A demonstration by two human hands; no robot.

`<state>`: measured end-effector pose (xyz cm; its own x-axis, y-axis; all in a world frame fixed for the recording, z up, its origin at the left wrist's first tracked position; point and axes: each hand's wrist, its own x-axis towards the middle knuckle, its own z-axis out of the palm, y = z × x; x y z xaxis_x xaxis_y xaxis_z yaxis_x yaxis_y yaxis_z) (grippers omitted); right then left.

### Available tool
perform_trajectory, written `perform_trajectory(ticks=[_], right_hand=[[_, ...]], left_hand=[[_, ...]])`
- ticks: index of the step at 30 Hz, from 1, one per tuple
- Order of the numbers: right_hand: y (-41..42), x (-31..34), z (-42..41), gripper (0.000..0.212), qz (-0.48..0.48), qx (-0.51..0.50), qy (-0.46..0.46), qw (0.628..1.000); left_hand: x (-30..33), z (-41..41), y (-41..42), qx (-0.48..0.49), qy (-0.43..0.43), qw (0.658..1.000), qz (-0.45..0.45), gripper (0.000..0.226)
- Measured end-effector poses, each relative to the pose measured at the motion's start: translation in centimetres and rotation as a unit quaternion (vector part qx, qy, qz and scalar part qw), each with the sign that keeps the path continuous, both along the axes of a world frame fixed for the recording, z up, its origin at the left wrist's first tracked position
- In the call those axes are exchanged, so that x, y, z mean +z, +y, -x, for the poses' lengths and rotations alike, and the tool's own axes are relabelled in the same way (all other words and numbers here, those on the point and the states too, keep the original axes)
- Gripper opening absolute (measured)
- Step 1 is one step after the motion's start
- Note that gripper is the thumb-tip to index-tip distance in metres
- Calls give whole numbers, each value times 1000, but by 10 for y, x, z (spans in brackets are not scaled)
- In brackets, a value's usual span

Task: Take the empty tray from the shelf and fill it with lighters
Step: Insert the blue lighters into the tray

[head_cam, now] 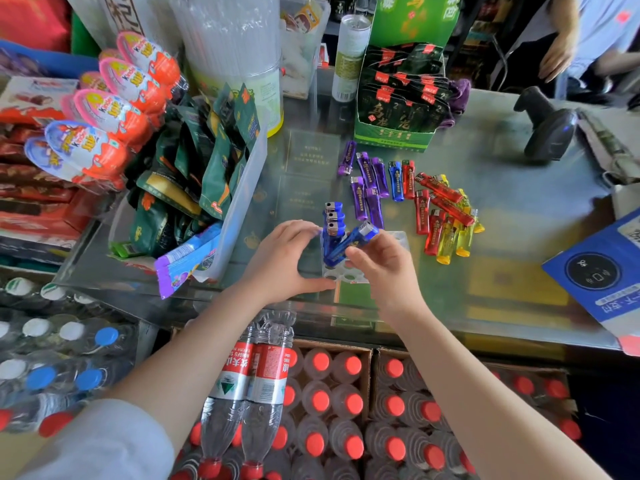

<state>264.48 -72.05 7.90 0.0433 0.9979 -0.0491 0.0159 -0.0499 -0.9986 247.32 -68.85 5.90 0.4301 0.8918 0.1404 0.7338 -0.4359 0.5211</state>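
Three blue lighters point(333, 220) upright in tray point(398, 239), right hand point(379, 263) gripping fourth point(353, 242)

You're gripping a glossy, translucent blue plastic lighter point(351, 242) with a shiny metal cap; the clear plastic tray point(349, 273) is glinting on the smooth, reflective glass counter point(519, 209), loose lighters point(446, 216) gleaming alike.
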Motion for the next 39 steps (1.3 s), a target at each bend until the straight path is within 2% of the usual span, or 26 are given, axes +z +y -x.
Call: perform_trajectory(ticks=[2,4,10,14,17,28,39], right_hand=[[-2,1,0,32,-18,13,-114,993],[-5,4,1,27,-37,17,-184,982],[-11,12,6,10,-105,40,-308,945],[-12,17,16,10,-129,21,-378,916],[-9,21,21,11,-140,32,-406,902],[8,41,-4,10,-152,179,-453,860],[4,45,0,20,-122,163,-543,815]], left_hand=[[1,0,-1,1,1,1000,1,90],[1,0,-1,1,2,1000,0,91],[1,0,-1,1,14,1000,-6,85],[1,-1,0,1,16,1000,7,87],[-1,-1,1,1,11,1000,11,88],[0,-1,1,-1,3,1000,13,87],[-2,-2,2,0,5,1000,4,82]])
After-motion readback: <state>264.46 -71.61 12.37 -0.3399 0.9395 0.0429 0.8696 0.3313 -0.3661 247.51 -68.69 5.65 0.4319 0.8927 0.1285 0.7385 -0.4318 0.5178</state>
